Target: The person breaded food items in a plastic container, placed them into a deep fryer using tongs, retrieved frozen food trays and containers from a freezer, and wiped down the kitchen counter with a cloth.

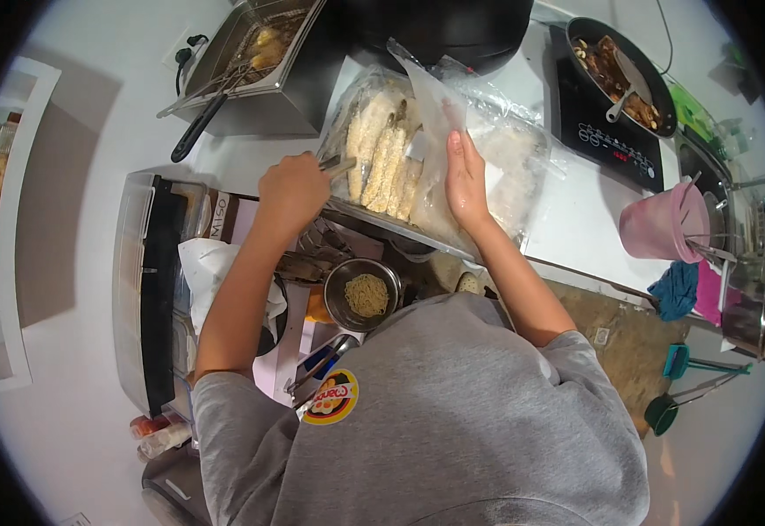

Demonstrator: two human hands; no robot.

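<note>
My left hand (pixel 295 189) is closed around what look like metal tongs (pixel 339 166), whose ends reach over the left side of a metal tray (pixel 415 231). Beside those ends, several long breaded pieces with dark tips, apparently prawns (pixel 382 164), lie in clear plastic. My right hand (pixel 466 181) holds up a cloudy plastic sheet (pixel 429 125) near the tray's middle, thumb on the near side; its other fingers are partly hidden. To the right of it, more pale, crumb-coated food (pixel 510 174) lies under crinkled plastic.
A deep fryer (pixel 267 108) with a black-handled basket stands at the upper left. At the right, a frying pan (pixel 619 79) with brown food sits on an induction cooker (pixel 602 148), near a pink utensil container (pixel 658 223). Below the counter is a pot of noodles (pixel 362 296).
</note>
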